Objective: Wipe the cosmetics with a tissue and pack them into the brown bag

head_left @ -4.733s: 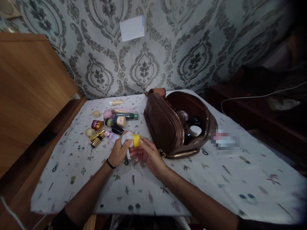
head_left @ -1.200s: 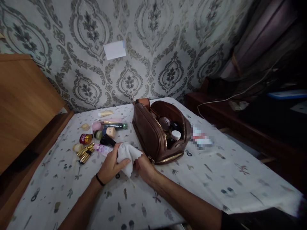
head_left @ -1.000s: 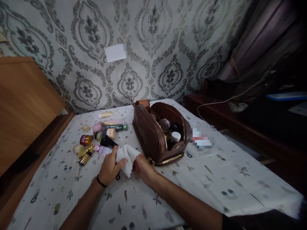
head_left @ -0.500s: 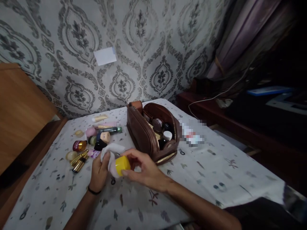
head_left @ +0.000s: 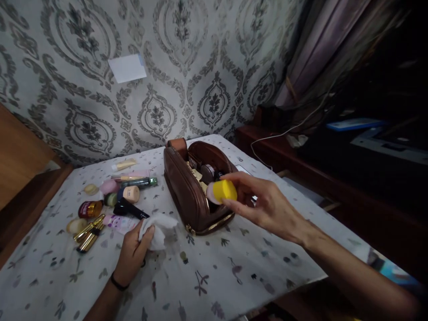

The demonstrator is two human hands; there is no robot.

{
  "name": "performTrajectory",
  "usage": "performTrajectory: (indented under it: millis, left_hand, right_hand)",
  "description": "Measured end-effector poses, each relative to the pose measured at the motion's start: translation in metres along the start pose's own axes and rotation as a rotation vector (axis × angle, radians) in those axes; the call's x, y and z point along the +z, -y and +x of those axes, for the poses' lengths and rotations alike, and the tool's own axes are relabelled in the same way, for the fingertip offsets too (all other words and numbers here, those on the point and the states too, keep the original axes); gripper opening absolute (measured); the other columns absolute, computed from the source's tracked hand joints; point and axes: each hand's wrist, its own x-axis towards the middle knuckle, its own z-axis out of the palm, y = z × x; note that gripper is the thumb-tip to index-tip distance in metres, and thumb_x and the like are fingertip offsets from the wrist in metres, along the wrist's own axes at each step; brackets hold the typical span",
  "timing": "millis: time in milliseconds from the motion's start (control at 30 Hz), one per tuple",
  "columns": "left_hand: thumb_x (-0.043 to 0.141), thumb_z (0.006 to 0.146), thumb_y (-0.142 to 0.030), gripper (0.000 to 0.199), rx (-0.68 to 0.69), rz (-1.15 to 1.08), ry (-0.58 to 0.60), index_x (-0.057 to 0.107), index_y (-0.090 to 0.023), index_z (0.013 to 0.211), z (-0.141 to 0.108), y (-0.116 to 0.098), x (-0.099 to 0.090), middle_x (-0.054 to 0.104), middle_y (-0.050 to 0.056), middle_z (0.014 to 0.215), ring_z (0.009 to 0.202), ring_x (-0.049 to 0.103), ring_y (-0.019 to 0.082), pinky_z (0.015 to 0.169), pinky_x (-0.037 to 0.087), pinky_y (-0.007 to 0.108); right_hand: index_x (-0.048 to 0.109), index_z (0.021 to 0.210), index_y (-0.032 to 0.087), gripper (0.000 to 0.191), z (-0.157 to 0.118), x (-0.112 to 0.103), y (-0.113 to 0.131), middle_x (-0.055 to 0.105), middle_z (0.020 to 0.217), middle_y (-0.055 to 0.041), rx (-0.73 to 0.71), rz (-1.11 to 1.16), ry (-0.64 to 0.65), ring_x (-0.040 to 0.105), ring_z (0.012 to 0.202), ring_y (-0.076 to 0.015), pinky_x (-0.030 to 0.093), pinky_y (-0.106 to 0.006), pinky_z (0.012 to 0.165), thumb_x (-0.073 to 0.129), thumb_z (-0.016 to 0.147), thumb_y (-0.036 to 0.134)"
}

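My right hand grips a small bottle with a yellow cap by that cap, its pale end tilted down over the opening of the brown toiletry bag. The bag stands unzipped, with several jars and containers partly visible inside. A crumpled white wipe is pinched in my left hand, low over the table in front of the bag. Just beyond that hand lie a pink and white tube and a black brush-like item.
Several cosmetics are spread at the left: gold lipstick tubes, a red jar with a gold lid, a beige-capped bottle and a cream tube. A wooden panel borders the left. A white cable runs along the right.
My right hand has carried the yellow-capped bottle away from the wipe, rightward to above the bag. My left hand keeps the wipe. The view has shifted slightly right.
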Motion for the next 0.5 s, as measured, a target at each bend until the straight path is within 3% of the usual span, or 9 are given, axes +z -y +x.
performTrajectory:
  millis: [100,333,500]
  left_hand:
    - [0.046,0.093,-0.049,0.038,-0.015,0.018,0.047,0.062,-0.017,0.082,0.001,0.002,0.000,0.062,0.000,0.066,0.061,0.057,0.016,0.058,0.047,0.025]
    - [0.047,0.093,-0.050,0.039,-0.048,0.056,0.112,0.064,-0.016,0.088,0.003,0.007,0.000,0.063,0.000,0.064,0.059,0.058,0.015,0.056,0.046,0.023]
    - [0.048,0.091,-0.050,0.037,0.001,0.086,0.098,0.062,-0.017,0.080,0.004,0.007,0.002,0.060,-0.001,0.061,0.055,0.054,0.014,0.051,0.043,0.023]
  right_hand:
    - [0.067,0.110,0.021,0.032,0.000,-0.005,-0.004,0.069,0.083,-0.0026,-0.039,-0.067,0.104,0.059,0.064,-0.0142,0.045,-0.025,0.055,0.066,0.081,0.035]
    - [0.069,0.114,0.023,0.032,0.010,-0.010,-0.001,0.069,0.087,-0.0030,-0.169,-0.121,0.182,0.059,0.064,-0.0135,0.044,-0.025,0.058,0.066,0.082,0.031]
    - [0.067,0.117,0.026,0.036,0.025,-0.014,0.002,0.067,0.094,-0.0025,-0.224,-0.225,0.402,0.062,0.072,-0.0149,0.042,-0.025,0.063,0.065,0.082,0.022]
